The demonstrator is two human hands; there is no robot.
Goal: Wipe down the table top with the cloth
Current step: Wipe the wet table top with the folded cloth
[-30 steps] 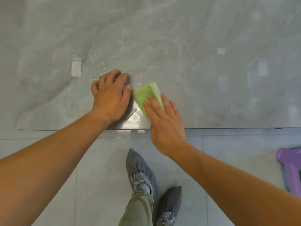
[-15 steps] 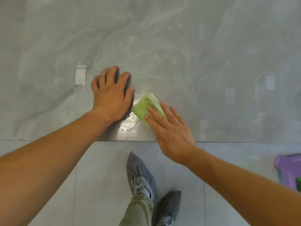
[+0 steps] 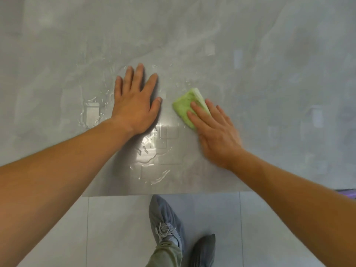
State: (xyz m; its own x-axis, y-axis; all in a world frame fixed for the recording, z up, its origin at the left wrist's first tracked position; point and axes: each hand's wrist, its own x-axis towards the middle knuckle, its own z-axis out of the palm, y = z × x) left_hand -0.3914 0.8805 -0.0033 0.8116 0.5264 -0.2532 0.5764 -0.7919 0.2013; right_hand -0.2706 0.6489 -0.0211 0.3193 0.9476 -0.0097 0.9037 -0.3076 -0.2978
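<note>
While the right hand [image 3: 215, 135] wipes: its straight fingers press flat on the folded green cloth [image 3: 185, 105] and are not curled round it. The hand's outline is blurred, which suggests a stroke in progress.
Cloth: on the table top [image 3: 269, 54], towards the near edge, just right of the left hand and apart from it.
Left hand [image 3: 134, 105]: spread palm down on the table, fingers extended, holding nothing. It appears to brace the person.
Wet patch [image 3: 152, 151]: streaks and beads of water shine between the two hands and down towards the near edge. More droplets lie around and beyond the left fingers.
Done so far: hard to judge. All the visible wetness is in the zone closest to the person.
Left to do: probably most of the job. The water on show is not yet taken up, and the broad far and right stretches of the top show no sign of wiping.
Below the edge: tiled floor [image 3: 115, 228] and grey shoes [image 3: 165, 218].
</note>
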